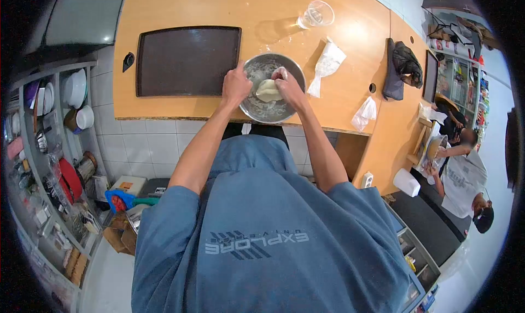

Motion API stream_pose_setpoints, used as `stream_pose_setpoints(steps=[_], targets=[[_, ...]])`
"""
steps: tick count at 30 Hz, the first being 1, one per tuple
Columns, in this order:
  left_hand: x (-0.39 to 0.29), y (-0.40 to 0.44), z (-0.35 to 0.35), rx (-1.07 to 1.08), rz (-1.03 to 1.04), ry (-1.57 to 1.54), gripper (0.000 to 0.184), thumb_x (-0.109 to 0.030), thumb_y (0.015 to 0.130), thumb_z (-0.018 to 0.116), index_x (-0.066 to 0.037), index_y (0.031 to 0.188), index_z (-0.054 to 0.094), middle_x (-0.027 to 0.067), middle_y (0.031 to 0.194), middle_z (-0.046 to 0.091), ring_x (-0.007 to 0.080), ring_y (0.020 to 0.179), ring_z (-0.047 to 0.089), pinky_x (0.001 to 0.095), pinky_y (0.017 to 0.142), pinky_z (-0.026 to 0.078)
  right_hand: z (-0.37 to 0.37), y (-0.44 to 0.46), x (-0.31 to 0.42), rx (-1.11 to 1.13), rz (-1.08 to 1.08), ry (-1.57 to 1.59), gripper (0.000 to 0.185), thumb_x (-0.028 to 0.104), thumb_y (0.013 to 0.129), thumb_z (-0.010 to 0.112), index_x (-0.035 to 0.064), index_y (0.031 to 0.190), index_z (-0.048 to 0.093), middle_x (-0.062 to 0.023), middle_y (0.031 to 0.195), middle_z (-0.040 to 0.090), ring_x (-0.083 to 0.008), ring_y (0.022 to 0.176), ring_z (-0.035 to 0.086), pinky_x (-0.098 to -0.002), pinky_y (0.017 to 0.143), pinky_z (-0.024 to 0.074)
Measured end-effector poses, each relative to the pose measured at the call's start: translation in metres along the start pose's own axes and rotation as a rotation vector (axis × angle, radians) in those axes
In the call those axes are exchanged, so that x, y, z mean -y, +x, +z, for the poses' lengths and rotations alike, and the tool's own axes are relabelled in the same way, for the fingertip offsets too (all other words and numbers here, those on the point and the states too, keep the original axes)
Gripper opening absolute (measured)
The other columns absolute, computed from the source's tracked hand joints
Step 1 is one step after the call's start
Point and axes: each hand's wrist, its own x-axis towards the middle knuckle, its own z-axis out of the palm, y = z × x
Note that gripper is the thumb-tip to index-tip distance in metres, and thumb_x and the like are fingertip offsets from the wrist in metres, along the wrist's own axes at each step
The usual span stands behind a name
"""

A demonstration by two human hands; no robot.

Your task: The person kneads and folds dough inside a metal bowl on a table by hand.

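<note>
Evidently, dough is being worked by hand in a bowl. The pale, soft-looking dough (268,91) lies inside the round metal bowl (279,113), near its middle, gathered into one rounded lump. The right hand (291,89) reaches in over the far right side, its grip closed on the dough's edge, with white smears on the fingertips. The left hand (236,85) has its grip on the bowl's left rim, seemingly to steady it; how firmly, I cannot tell. As I judge it, this is a folding or pressing step, and any further press or turn calls for a steady bowl and light fingers, since the dough may stick.

White streaks, probably flour, coat the bowl's inner wall and floor around the lump. The bowl sits at the near edge of the tabletop (350,34), just beside a dark, shallow tray (186,61) on its left. Beyond the bowl, to the right, stands a clear glass (320,13); whether it holds anything, I cannot tell. Nearer lies a plastic bag (328,61) with something white inside, its narrow end pointing towards the person. A smaller clear bag (365,113) lies by the front edge, its contents too unclear to name.
</note>
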Motion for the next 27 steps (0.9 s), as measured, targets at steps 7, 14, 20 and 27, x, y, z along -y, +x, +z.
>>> stream_pose_setpoints(steps=[7,14,20,27], targets=[[0.001,0.0,-0.002,0.019,0.005,-0.014,0.029,-0.004,0.087,0.058,0.0,0.116,0.057,0.031,0.093,0.069,0.0516,0.091,0.065,0.0582,0.078,0.051,0.021,-0.006,0.038,-0.071,0.283,-0.404,0.059,0.049,0.1,0.049,-0.0048,0.121,0.063,-0.0341,0.118,0.065,-0.0479,0.113,0.062,-0.0535,0.094,0.0487],[0.0,-0.001,-0.001,-0.004,0.045,-0.045,0.027,-0.005,0.086,0.058,0.0,0.113,0.058,0.0303,0.092,0.069,0.0514,0.089,0.066,0.0588,0.077,0.051,0.053,-0.02,0.025,-0.234,0.01,-0.826,0.059,0.053,0.098,0.051,-0.001,0.103,0.075,-0.0278,0.116,0.066,-0.0426,0.115,0.063,-0.0574,0.094,0.0515],[0.004,0.001,0.002,-0.003,0.04,-0.012,0.027,-0.005,0.087,0.057,0.0,0.113,0.057,0.0312,0.089,0.068,0.051,0.088,0.066,0.0592,0.077,0.052,0.059,-0.005,0.017,-0.19,0.042,-0.815,0.049,0.046,0.095,0.055,0.0019,0.096,0.075,-0.0234,0.099,0.071,-0.0415,0.093,0.07,-0.0526,0.083,0.0565],[0.008,0.003,0.005,0.004,0.033,-0.035,0.03,-0.008,0.091,0.057,-0.001,0.121,0.055,0.0331,0.084,0.066,0.0523,0.085,0.065,0.0617,0.072,0.049,0.063,0.009,0.005,-0.308,0.029,-0.756,0.041,0.04,0.091,0.056,0.004,0.089,0.077,-0.0225,0.092,0.072,-0.0397,0.088,0.072,-0.0508,0.078,0.057]])
